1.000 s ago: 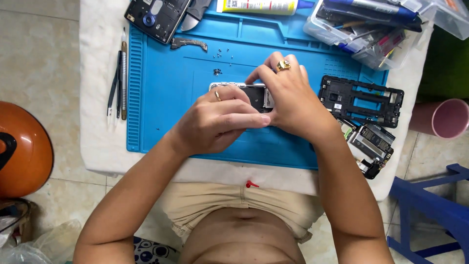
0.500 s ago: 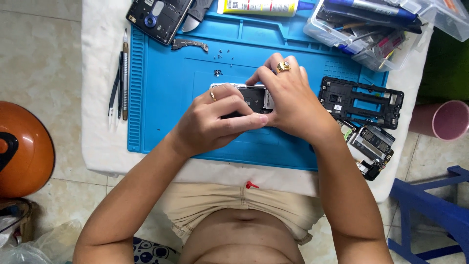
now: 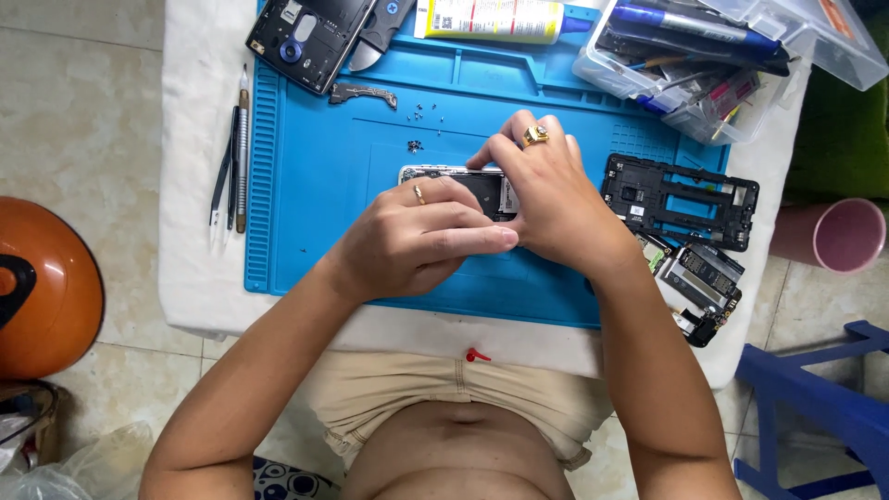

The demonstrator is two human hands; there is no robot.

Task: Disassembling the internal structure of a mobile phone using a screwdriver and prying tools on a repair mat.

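Both hands meet over an opened phone [image 3: 463, 182] lying on the blue work mat [image 3: 315, 185]. My left hand [image 3: 417, 236] grips the phone's near side, index finger stretched along its edge. My right hand [image 3: 546, 199], with a gold ring, covers the phone's right end and pinches it from above. Most of the phone is hidden under the fingers; only its top left corner and dark inner face show. Tiny screws [image 3: 414, 145] lie loose on the mat just beyond the phone.
A black phone frame [image 3: 681, 199] and a circuit board [image 3: 704, 282] lie to the right. Tweezers and a pen-like tool [image 3: 231, 157] rest left of the mat. A back cover [image 3: 306, 32], glue tube [image 3: 500, 17] and clear tool box [image 3: 704, 56] sit at the far edge. An orange helmet [image 3: 42, 287] sits on the floor.
Both hands stay on the phone; the fingers have shifted only slightly.
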